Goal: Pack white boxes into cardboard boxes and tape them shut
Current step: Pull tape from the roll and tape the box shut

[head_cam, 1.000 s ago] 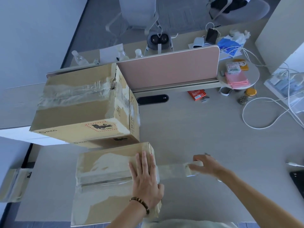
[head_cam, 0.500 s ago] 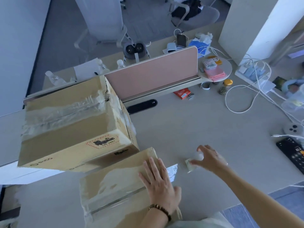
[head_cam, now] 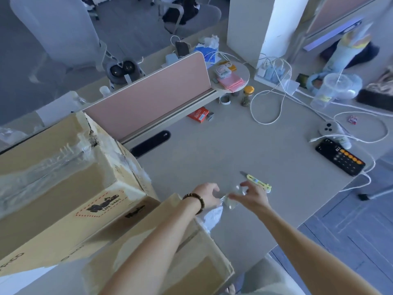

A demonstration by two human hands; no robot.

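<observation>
We work at a grey bench (head_cam: 212, 158); at its left a large cardboard box (head_cam: 63, 184) already carries tape across its top seam, so we judge it finished. Below it, nearest us, the smaller cardboard box (head_cam: 165, 258) has its flaps closed, with clear tape (head_cam: 212, 216) trailing off its far corner. Our left hand (head_cam: 207, 193) reaches past that corner, fingers curled onto the tape's end. Our right hand (head_cam: 252, 196) pinches the tape roll (head_cam: 232, 198) just beside it. A yellow cutter (head_cam: 258, 182) lies just beyond. Cutting and pressing down look left; no white boxes show.
</observation>
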